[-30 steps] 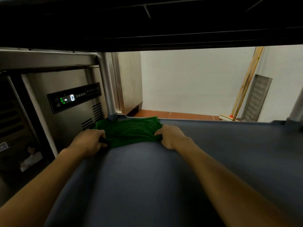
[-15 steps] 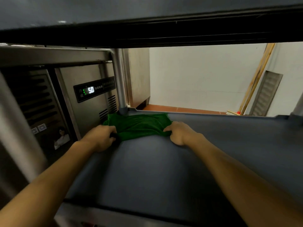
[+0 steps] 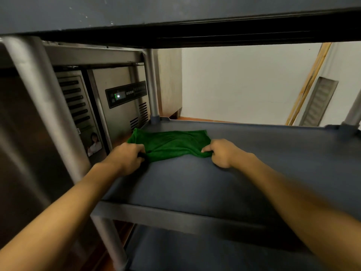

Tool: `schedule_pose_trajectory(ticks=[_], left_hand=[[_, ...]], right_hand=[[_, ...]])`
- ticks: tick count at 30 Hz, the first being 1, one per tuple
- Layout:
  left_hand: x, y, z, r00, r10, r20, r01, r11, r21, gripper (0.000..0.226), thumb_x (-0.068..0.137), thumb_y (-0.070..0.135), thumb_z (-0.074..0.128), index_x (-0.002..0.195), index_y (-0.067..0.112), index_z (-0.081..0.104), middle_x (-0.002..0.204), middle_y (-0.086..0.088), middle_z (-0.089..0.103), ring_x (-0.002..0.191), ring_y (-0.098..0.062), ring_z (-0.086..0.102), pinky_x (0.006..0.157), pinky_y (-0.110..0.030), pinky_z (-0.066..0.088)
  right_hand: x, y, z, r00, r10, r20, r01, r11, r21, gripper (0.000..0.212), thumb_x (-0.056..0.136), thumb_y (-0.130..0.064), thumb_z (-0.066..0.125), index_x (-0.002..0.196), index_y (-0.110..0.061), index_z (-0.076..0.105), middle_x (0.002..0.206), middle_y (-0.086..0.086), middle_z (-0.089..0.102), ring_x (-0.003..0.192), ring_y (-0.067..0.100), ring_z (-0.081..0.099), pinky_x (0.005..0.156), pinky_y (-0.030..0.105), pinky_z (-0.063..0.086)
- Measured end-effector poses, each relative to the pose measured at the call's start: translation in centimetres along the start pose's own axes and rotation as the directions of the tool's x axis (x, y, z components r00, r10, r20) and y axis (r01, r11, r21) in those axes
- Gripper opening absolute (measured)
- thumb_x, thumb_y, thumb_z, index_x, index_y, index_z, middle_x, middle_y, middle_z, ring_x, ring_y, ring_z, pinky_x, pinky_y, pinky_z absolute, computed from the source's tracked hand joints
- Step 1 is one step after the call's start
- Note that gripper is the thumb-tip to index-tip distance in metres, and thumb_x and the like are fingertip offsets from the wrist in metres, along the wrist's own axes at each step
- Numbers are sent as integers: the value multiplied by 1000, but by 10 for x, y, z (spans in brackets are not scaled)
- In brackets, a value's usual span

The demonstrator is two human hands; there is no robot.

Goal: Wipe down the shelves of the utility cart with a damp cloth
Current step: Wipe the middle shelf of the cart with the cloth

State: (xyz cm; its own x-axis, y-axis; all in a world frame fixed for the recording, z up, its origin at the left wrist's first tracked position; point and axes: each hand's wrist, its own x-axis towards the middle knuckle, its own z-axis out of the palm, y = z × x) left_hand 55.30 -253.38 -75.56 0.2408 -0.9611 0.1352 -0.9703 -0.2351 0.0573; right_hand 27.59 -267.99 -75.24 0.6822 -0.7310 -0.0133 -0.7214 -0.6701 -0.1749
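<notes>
Okay, green cloth lies spread but wrinkled on the cart's middle shelf, toward the far left corner, with its left edge at the shelf's left lip. The left grip pinches the cloth's near left corner, fingers curled under, knuckles up, hand resting on the shelf. The right grip pinches the near right corner, thumb and curled fingers bunched on the fabric edge, hand also down on the shelf. The cloth is drawn out between the two grips. Both forearms are bare and reach in from the near side.

The middle shelf is dark grey-blue with a raised rim. The top shelf sits overhead, same grey, with a dark underside. The bottom shelf shows below the near rim. Metal posts:
- near left post, big and blurred
- far left post, just beyond the cloth
- far right post, at the frame edge

Left of the cart, close beside it, a steel fridge unit stands under a steel bench. Its control panel has a green light on, digits too blurred to read, and vent slots below. A sticker showing a person is on the door next to it.

On the far side are a white wall and a strip of reddish floor. A wooden pole leans on the wall at right, with a grey slatted panel leaning just beside it.
</notes>
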Motion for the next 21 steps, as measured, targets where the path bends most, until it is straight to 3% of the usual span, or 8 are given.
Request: schedule_pose_trajectory(ticks=[8,16,21], left_hand=[[-44,8,-8,999,37,-12,-36,997,62,24,92,30,58,115,27,62,114,-5,67,107,-30,61,85,-36,48],[-69,13,-12,996,77,-33,-74,993,96,23,90,32,56,111,28,63,112,-3,67,103,-28,62,82,-37,50],[-83,16,0,978,133,-158,-114,986,122,26,94,43,52,107,23,58,110,-4,64,99,-29,63,80,-38,50]], right_hand=[[-37,0,4,998,-57,-3,57,997,-59,57,90,-3,43,137,-32,57,127,8,54,119,32,51,99,34,40],[-64,-7,4,996,-84,-12,82,991,-106,57,90,-6,43,135,-38,57,128,4,55,119,29,52,99,35,42],[-74,-12,5,999,-49,-16,48,997,-69,56,91,-7,43,135,-39,56,132,3,53,124,28,50,102,34,39]])
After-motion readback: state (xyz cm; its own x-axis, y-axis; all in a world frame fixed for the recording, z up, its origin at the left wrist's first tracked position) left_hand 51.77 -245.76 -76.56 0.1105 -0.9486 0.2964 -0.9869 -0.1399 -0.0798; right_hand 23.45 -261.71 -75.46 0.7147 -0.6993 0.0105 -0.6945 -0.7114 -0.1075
